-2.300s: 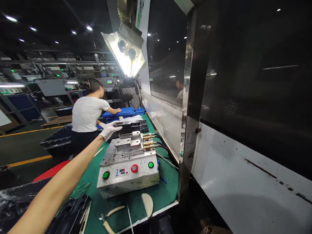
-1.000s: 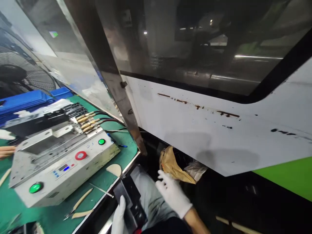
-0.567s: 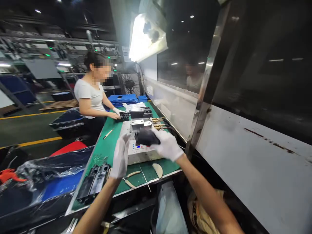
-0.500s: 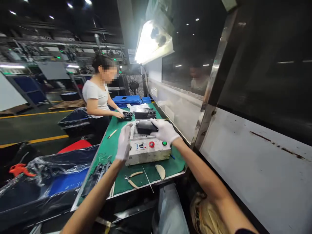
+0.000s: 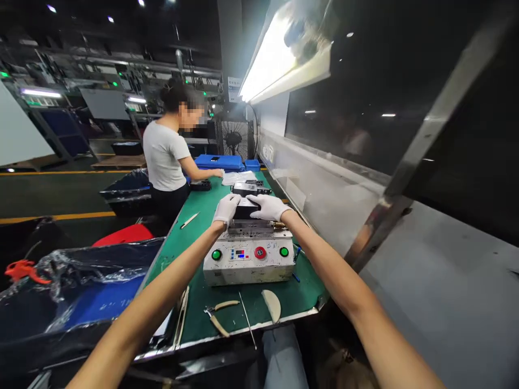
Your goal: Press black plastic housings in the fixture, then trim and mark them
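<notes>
A black box-shaped part [image 5: 246, 211] sits at the top of a white machine [image 5: 249, 273], with both gloved hands on it. My left hand [image 5: 227, 209] grips its left end. At the right end, my right hand [image 5: 269, 207] is closed round it, thumb in front and fingers on top. The machine's front panel carries a red button [image 5: 260, 252], a green button [image 5: 217, 254] on the left and another green button [image 5: 284, 252] on the right. How the part rests on the metal fixture beneath is partly hidden by my hands.
Cutting pliers [image 5: 219, 316], a thin rod [image 5: 247, 319] and a pale half-round piece [image 5: 271, 306] lie on the green table [image 5: 194, 324] in front. More black parts [image 5: 245, 187] stand behind the machine. A co-worker [image 5: 166, 154] reaches over the table's far left side.
My left hand has moved right and closed on the black part, which my right hand was holding alone. The view has shifted. The co-worker's arm now reaches toward the white bags.
</notes>
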Motion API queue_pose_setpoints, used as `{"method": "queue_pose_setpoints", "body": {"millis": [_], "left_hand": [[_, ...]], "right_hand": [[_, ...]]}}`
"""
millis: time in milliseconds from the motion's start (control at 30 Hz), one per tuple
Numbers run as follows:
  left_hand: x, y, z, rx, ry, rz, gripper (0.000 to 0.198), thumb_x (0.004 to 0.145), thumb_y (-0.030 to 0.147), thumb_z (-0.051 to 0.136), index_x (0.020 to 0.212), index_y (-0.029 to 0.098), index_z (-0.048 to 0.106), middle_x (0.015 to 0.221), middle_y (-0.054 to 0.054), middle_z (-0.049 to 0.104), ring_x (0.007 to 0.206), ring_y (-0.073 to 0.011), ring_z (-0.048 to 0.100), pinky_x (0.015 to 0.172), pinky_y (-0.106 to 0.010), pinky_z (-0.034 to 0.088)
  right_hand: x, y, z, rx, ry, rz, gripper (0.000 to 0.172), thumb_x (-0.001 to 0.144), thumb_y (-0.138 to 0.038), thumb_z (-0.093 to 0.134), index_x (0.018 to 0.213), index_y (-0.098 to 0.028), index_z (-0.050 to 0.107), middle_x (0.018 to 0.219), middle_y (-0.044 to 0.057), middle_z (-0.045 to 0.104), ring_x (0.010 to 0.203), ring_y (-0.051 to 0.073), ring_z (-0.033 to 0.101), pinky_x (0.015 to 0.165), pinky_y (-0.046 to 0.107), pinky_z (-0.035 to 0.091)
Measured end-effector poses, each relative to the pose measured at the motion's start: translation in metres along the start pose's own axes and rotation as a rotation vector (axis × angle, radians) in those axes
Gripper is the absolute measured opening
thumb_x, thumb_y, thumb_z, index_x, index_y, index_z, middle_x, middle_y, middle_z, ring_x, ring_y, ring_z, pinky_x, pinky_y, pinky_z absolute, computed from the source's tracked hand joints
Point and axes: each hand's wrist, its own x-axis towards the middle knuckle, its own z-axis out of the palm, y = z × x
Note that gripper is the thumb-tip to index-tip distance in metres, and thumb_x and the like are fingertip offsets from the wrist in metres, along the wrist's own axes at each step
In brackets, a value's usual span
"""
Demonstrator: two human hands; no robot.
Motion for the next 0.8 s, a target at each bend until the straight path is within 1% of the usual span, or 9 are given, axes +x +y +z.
{"method": "queue_pose_setpoints", "body": {"millis": [67, 167, 300, 433, 533, 600, 700, 733, 800], "left_hand": [[-0.002, -0.007, 0.003, 0.025, 0.021, 0.003, 0.021, 0.091, 0.035, 0.055, 0.093, 0.021, 0.070, 0.106, -0.004, 0.074, 0.104, -0.0209, 0.063, 0.098, -0.029, 0.048], [-0.008, -0.008, 0.005, 0.060, 0.022, 0.017, 0.020, 0.093, 0.033, 0.051, 0.091, 0.020, 0.066, 0.100, -0.003, 0.072, 0.100, -0.0200, 0.061, 0.093, -0.028, 0.047], [-0.019, -0.007, 0.004, 0.105, -0.024, 0.015, 0.021, 0.096, 0.033, 0.047, 0.091, 0.021, 0.064, 0.101, -0.003, 0.071, 0.101, -0.0202, 0.060, 0.091, -0.029, 0.046], [-0.021, -0.016, 0.003, 0.157, -0.060, -0.022, 0.021, 0.096, 0.031, 0.046, 0.090, 0.021, 0.064, 0.099, -0.003, 0.072, 0.096, -0.0201, 0.062, 0.087, -0.030, 0.046], [-0.017, -0.019, -0.001, 0.221, -0.063, -0.045, 0.022, 0.096, 0.037, 0.050, 0.092, 0.021, 0.066, 0.099, -0.005, 0.074, 0.094, -0.0219, 0.065, 0.084, -0.031, 0.048], [-0.005, -0.012, -0.008, 0.281, -0.032, -0.040, 0.025, 0.093, 0.044, 0.058, 0.094, 0.021, 0.067, 0.100, -0.008, 0.074, 0.094, -0.0247, 0.065, 0.084, -0.034, 0.049], [0.032, 0.014, -0.018, 0.374, 0.056, 0.014, 0.035, 0.094, 0.050, 0.057, 0.105, 0.019, 0.068, 0.111, -0.014, 0.073, 0.104, -0.0298, 0.065, 0.091, -0.039, 0.048], [0.049, 0.024, -0.019, 0.399, 0.070, 0.045, 0.038, 0.096, 0.051, 0.053, 0.109, 0.018, 0.068, 0.116, -0.016, 0.072, 0.108, -0.0307, 0.064, 0.095, -0.041, 0.047], [0.084, 0.041, -0.015, 0.443, 0.046, 0.117, 0.042, 0.099, 0.053, 0.048, 0.111, 0.018, 0.068, 0.122, -0.017, 0.071, 0.115, -0.0316, 0.062, 0.101, -0.043, 0.046]], "right_hand": [[-0.001, 0.004, 0.013, -0.003, 0.050, -0.024, 0.077, 0.091, -0.053, 0.069, 0.160, -0.029, 0.043, 0.138, 0.010, 0.065, 0.124, 0.031, 0.062, 0.097, 0.037, 0.049], [-0.005, 0.006, 0.024, -0.025, 0.089, -0.040, 0.075, 0.093, -0.052, 0.067, 0.159, -0.029, 0.042, 0.132, 0.011, 0.066, 0.119, 0.031, 0.062, 0.095, 0.039, 0.048], [-0.013, 0.001, 0.028, -0.045, 0.063, -0.036, 0.073, 0.094, -0.049, 0.067, 0.159, -0.028, 0.041, 0.129, 0.011, 0.066, 0.117, 0.031, 0.062, 0.095, 0.039, 0.048], [-0.013, -0.004, 0.033, -0.054, 0.055, -0.036, 0.073, 0.094, -0.051, 0.067, 0.158, -0.025, 0.043, 0.129, 0.012, 0.066, 0.117, 0.030, 0.062, 0.094, 0.038, 0.048], [-0.007, -0.004, 0.032, 0.015, 0.065, -0.041, 0.062, 0.101, -0.055, 0.057, 0.153, -0.022, 0.052, 0.127, 0.012, 0.068, 0.115, 0.027, 0.063, 0.097, 0.035, 0.047], [0.004, 0.000, 0.021, 0.066, 0.160, -0.009, 0.051, 0.108, -0.052, 0.042, 0.143, -0.020, 0.061, 0.129, 0.012, 0.069, 0.118, 0.024, 0.062, 0.102, 0.033, 0.045], [0.034, 0.014, -0.011, 0.033, 0.313, 0.136, 0.053, 0.113, -0.043, 0.024, 0.136, -0.019, 0.064, 0.134, 0.014, 0.067, 0.125, 0.023, 0.057, 0.108, 0.034, 0.042], [0.047, 0.020, -0.024, 0.007, 0.314, 0.178, 0.055, 0.113, -0.042, 0.020, 0.138, -0.018, 0.063, 0.136, 0.015, 0.066, 0.126, 0.024, 0.057, 0.108, 0.035, 0.042], [0.075, 0.031, -0.042, -0.028, 0.243, 0.202, 0.055, 0.112, -0.040, 0.020, 0.138, -0.014, 0.062, 0.134, 0.018, 0.067, 0.123, 0.026, 0.060, 0.106, 0.038, 0.044]]}}
